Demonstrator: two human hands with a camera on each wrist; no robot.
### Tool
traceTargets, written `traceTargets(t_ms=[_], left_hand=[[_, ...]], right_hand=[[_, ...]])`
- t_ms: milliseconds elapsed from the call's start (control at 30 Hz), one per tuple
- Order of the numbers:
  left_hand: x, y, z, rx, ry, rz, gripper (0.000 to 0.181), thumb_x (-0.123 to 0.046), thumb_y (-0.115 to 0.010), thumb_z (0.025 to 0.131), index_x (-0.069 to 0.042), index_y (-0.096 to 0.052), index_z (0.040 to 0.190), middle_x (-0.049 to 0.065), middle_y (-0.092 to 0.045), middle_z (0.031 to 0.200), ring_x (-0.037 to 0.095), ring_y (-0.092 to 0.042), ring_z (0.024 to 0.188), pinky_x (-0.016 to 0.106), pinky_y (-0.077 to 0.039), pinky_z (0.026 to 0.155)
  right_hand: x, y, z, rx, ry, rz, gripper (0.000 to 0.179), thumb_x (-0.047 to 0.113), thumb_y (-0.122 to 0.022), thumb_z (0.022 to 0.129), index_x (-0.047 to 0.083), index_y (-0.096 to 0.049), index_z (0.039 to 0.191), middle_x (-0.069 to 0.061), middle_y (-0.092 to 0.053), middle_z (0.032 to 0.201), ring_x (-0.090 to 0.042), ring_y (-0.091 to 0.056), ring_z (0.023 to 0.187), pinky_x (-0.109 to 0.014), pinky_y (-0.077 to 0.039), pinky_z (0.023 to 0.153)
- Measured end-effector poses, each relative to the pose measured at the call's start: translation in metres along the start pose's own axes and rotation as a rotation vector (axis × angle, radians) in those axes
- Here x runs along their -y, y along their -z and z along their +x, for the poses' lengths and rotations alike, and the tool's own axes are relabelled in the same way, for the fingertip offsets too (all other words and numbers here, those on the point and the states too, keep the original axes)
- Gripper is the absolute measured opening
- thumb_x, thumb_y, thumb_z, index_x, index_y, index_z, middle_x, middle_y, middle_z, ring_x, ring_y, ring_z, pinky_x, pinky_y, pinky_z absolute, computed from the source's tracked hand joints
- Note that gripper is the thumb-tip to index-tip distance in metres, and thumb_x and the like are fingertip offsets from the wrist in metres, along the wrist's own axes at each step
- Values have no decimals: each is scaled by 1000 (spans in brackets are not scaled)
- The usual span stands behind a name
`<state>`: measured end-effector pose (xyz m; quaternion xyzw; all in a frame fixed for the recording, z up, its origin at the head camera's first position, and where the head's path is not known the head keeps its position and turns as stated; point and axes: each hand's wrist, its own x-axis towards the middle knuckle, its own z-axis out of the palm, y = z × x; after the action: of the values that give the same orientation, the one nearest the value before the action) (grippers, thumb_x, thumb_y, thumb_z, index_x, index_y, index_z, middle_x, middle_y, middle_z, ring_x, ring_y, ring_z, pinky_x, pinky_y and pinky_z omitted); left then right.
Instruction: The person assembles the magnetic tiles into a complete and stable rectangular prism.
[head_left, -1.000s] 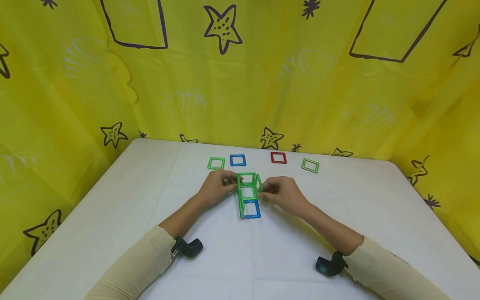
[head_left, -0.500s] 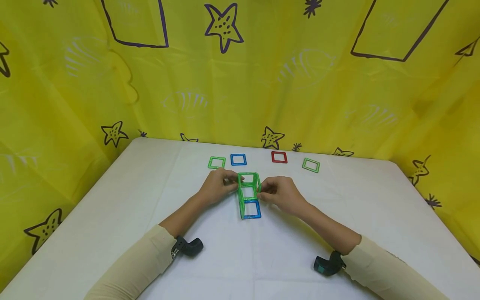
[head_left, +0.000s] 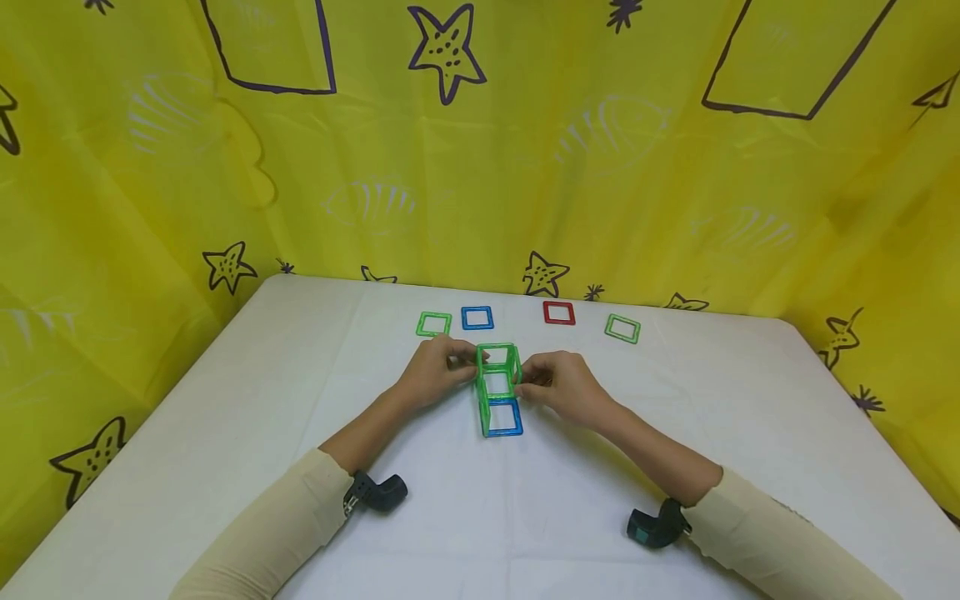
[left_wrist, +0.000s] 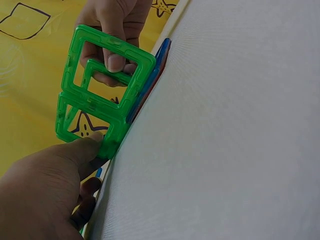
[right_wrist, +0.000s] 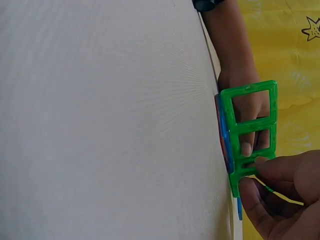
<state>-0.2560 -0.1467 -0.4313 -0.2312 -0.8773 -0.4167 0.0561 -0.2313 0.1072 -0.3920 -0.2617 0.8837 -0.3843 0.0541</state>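
A structure of green magnetic tiles (head_left: 496, 369), open square frames, stands on the white table, with a blue magnetic tile (head_left: 505, 432) lying flat at its near end. My left hand (head_left: 435, 372) grips the structure from its left side; in the left wrist view its thumb lies on a green frame (left_wrist: 109, 40). On the other side my right hand (head_left: 564, 385) pinches the right-hand green tile (head_left: 517, 367) between thumb and fingers. That tile stands upright against the rest. In the right wrist view a red edge (right_wrist: 218, 117) shows beside the blue one at the base.
Along the back of the table (head_left: 337, 517) lie loose flat tiles: a green one (head_left: 433, 334) and a blue one (head_left: 477, 327) to the left, a red one (head_left: 559, 322) and another green one (head_left: 622, 338) to the right. A yellow patterned curtain (head_left: 480, 158) hangs behind.
The right-hand green tile, tilted outward a second ago, now stands upright against the structure. My right hand has shifted slightly left with it; the left hand has stayed in place.
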Motion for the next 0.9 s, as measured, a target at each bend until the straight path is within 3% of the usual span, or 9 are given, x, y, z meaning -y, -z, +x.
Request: traceTargets(t_ms=[900], left_hand=[[0,0,0,4,18,-6,21,-6,-76,94,-10,-81,114,-1,-78,106,16,-64,100,33,-51,83]], right_hand=[[7,2,1,47,-14,-38,7,2,-76,95,3,-77,102,0,-71,91,-19,-62,84,-33,-56,81]])
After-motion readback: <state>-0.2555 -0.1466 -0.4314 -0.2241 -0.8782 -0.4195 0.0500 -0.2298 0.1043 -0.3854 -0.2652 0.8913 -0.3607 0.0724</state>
